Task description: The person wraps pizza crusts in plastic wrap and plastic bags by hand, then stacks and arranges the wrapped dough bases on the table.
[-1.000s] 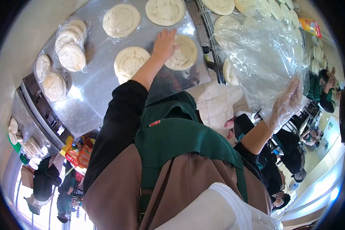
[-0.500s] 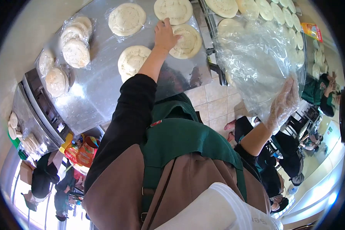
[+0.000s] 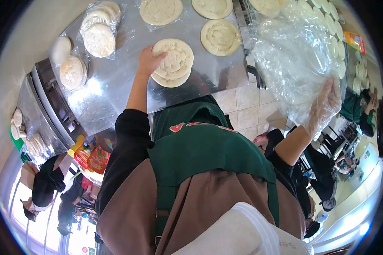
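Observation:
My left hand (image 3: 150, 60) grips the left edge of a round flat bread (image 3: 174, 57), its thumb on top. This bread overlaps a second one (image 3: 173, 80) on the metal table (image 3: 115, 85). Three single breads lie farther back, one of them (image 3: 220, 37) to the right of my left hand. At the right, my right hand (image 3: 326, 102), in a clear plastic glove, is closed on a large clear plastic bag (image 3: 291, 59). The bag spreads over a rack of round breads.
Bagged bread stacks (image 3: 99, 38) stand at the table's left. Beyond the right rack lies a colourful packet (image 3: 354, 41). Red packets (image 3: 89, 157) are at lower left. Other people (image 3: 49, 182) are at both sides, one with a foot near the tiled floor (image 3: 247, 110).
My left hand has moved left from the right-hand bread to the front bread and taken hold of its edge. The view has shifted; my right hand still holds the bag.

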